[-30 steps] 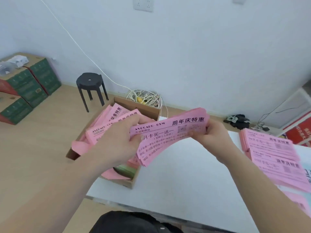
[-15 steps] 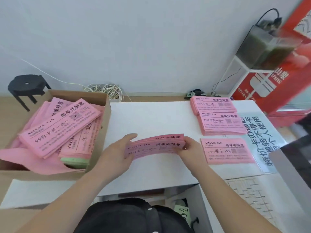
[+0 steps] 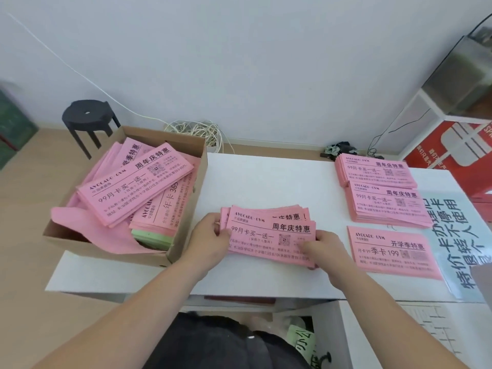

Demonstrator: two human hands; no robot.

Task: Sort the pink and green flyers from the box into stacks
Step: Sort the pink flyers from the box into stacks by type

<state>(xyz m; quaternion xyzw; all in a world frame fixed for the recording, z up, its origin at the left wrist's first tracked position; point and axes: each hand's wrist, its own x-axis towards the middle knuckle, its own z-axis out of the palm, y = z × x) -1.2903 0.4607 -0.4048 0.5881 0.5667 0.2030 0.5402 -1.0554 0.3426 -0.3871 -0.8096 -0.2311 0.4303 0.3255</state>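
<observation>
You are working at a white table [image 3: 266, 182] against a plain white wall, with a black stool [image 3: 87, 118] and a coil of cable [image 3: 197, 129] behind it. The cardboard box [image 3: 186, 251] is sitting at the table's left end. Three pink stacks are lying at the right: a far stack [image 3: 372, 171], a middle stack [image 3: 386, 206] just in front of it, and a near stack [image 3: 391, 251] carrying a different headline.

You are holding a bundle of pink flyers [image 3: 269, 235] low over the middle of the table, between box and stacks; whether it is touching the surface is hard to tell. Your left hand [image 3: 210, 238] is gripping its left end, thumb on top and fingers curling under. Your right hand [image 3: 324, 251] is pinching the near right corner, thumb pressing on the print.

The bundle is fanning out, its back sheets showing above and to the left. Square it first: loosen both grips slightly, tap the long edge on the table, then check the headline. The top sheet seems to be matching the far and middle stacks, not the near one, so it probably belongs there. Thin paper slides easily, so keep it flat when setting it down.

The flyers are long pink strips with black print and a QR code. More pink flyers [image 3: 135, 185] are lying criss-cross in the box, over a small pile of green flyers [image 3: 151, 237] near its front corner.
</observation>
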